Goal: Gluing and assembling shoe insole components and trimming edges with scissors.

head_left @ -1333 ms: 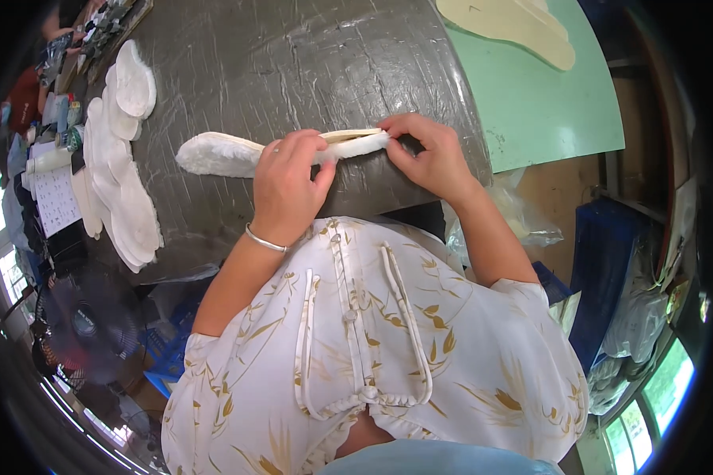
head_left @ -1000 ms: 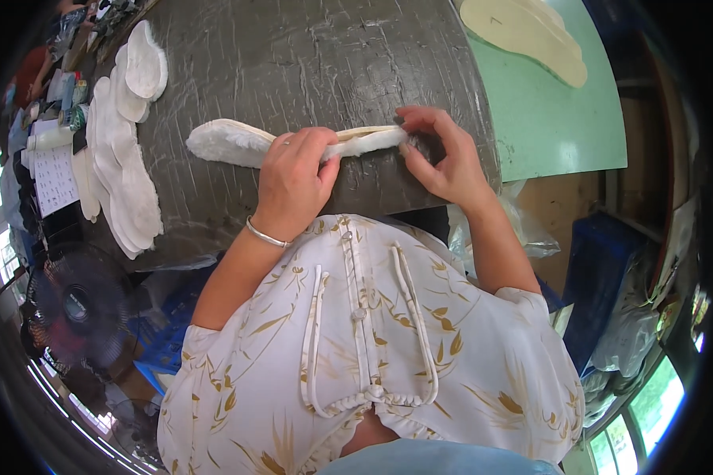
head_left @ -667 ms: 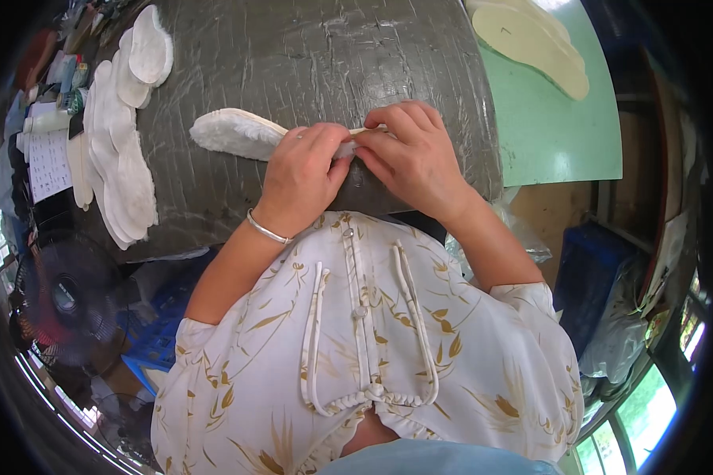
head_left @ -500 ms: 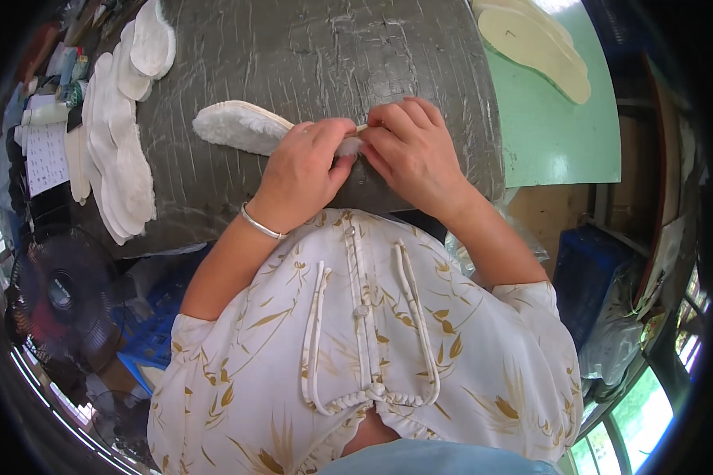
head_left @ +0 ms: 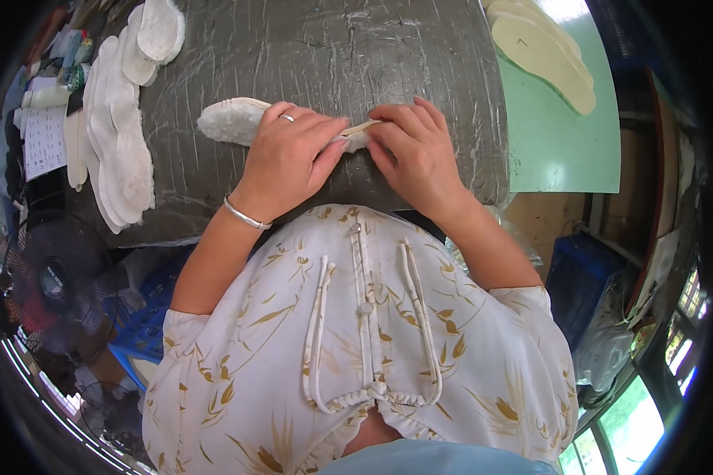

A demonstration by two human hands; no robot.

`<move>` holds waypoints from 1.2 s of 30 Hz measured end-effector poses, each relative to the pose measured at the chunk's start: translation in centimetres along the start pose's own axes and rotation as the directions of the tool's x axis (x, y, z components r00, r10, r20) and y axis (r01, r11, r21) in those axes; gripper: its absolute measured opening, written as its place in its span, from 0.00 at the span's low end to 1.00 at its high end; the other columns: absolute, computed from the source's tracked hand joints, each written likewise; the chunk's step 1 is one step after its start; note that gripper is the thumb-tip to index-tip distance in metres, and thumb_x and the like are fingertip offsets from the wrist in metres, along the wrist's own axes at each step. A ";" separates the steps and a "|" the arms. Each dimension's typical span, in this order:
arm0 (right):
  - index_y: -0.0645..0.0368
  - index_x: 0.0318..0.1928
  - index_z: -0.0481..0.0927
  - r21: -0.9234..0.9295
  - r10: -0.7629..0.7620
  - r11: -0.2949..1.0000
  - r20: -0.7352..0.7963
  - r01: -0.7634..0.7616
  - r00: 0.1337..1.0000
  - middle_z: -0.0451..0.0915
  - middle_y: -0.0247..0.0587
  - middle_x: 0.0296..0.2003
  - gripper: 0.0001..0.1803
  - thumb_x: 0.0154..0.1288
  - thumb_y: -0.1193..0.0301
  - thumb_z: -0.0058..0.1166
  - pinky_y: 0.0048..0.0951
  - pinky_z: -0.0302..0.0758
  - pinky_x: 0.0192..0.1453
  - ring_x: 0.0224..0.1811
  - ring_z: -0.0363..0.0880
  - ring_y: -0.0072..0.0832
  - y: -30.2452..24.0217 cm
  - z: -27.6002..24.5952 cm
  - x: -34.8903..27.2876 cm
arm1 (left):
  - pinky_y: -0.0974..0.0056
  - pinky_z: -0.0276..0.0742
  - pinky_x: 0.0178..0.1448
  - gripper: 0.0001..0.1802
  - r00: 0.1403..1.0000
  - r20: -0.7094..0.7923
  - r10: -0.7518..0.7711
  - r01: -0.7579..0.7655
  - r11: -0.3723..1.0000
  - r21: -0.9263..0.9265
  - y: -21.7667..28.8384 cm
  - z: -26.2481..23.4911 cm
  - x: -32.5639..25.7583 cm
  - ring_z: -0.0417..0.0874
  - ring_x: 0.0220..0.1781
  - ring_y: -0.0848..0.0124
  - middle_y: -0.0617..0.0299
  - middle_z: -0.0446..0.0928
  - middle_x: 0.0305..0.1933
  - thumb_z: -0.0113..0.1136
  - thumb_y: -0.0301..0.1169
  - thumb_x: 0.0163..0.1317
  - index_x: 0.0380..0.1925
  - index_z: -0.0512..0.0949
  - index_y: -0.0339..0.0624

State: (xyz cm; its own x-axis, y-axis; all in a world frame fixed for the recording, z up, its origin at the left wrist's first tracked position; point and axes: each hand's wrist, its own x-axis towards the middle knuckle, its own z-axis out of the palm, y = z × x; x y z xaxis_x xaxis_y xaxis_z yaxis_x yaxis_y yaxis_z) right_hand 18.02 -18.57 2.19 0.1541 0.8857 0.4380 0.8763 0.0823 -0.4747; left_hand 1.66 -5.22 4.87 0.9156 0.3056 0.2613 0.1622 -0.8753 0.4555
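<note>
Holding a white insole (head_left: 228, 121) with my left hand (head_left: 287, 154) and right hand (head_left: 420, 154), near edge of the dark surface (head_left: 333, 55), straight in front of my body. Insole lies crosswise: fluffy side toward me, cream layer along its far edge. Left end juts out past my left hand; right end is at my right fingertips.

Left hand: nearly closed, fingers folded over the insole's middle, thumb on the near side. Right hand: drawn into a pinch on the right end, thumb below, fingers above. The two sets of fingertips sit close together. Whether the insole's underside touches the surface, I cannot tell.

To my left, well apart: a pile of white insoles (head_left: 123, 150), overlapping. Beyond it, a sheet of paper (head_left: 45, 150). To my right: cream soles (head_left: 543, 59), overlapping, on a green board (head_left: 562, 150).

Lower down on the left, a dark fan (head_left: 53, 277) near a blue crate (head_left: 146, 332). Silver bangle (head_left: 247, 214) on my left wrist, ring (head_left: 286, 118) on a left finger.
</note>
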 end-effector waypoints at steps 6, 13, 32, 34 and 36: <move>0.52 0.32 0.80 0.021 0.032 0.999 0.035 -0.033 0.999 0.79 0.31 0.48 0.06 0.53 0.72 0.63 0.49 0.64 0.68 0.52 0.76 0.32 0.0 -0.2 0.0 | 0.60 0.69 0.45 0.08 0.990 0.100 -0.100 0.103 0.994 -0.020 0.4 0.0 1.4 0.82 0.33 0.63 0.61 0.85 0.33 0.62 0.33 0.61 0.34 0.85 0.42; 0.53 0.31 0.80 0.062 -0.033 0.998 0.003 0.032 0.999 0.77 0.33 0.52 0.06 0.51 0.74 0.64 0.50 0.60 0.69 0.53 0.76 0.32 0.8 0.2 -0.2 | 0.60 0.74 0.38 0.08 0.972 0.199 -0.125 0.143 0.987 -0.079 0.2 -0.2 2.3 0.83 0.29 0.58 0.55 0.84 0.30 0.61 0.31 0.59 0.32 0.86 0.40; 0.54 0.34 0.76 0.221 -0.043 0.975 0.061 0.029 0.997 0.78 0.34 0.32 0.12 0.48 0.75 0.63 0.36 0.69 0.50 0.37 0.78 0.35 3.4 -1.6 -1.4 | 0.64 0.76 0.45 0.19 0.826 0.463 -0.322 0.477 0.837 -0.268 0.4 0.5 -0.8 0.81 0.35 0.63 0.59 0.79 0.36 0.64 0.32 0.53 0.47 0.82 0.39; 0.53 0.37 0.78 0.198 -0.105 0.977 0.147 0.075 0.984 0.78 0.33 0.32 0.14 0.48 0.72 0.65 0.38 0.69 0.53 0.41 0.79 0.35 3.0 -3.0 -0.5 | 0.62 0.76 0.40 0.17 0.870 0.378 -0.317 0.405 0.896 -0.182 1.7 -0.2 -0.5 0.81 0.33 0.61 0.58 0.76 0.33 0.61 0.28 0.53 0.45 0.83 0.43; 0.52 0.35 0.79 0.151 -0.144 0.981 0.155 0.120 0.977 0.78 0.32 0.33 0.13 0.47 0.71 0.67 0.37 0.69 0.54 0.41 0.78 0.34 2.8 -3.3 -0.3 | 0.59 0.76 0.39 0.16 0.890 0.326 -0.317 0.378 0.914 -0.143 2.4 -0.4 -0.1 0.81 0.34 0.58 0.59 0.76 0.33 0.60 0.30 0.53 0.43 0.83 0.44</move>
State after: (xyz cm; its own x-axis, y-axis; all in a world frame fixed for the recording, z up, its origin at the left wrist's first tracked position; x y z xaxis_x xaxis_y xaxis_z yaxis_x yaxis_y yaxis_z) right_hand 21.96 -20.10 3.26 -0.0458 0.9246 0.3781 0.8091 0.2564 -0.5288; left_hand 1.86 -7.23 6.30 0.8837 0.4279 -0.1894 0.4422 -0.6311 0.6374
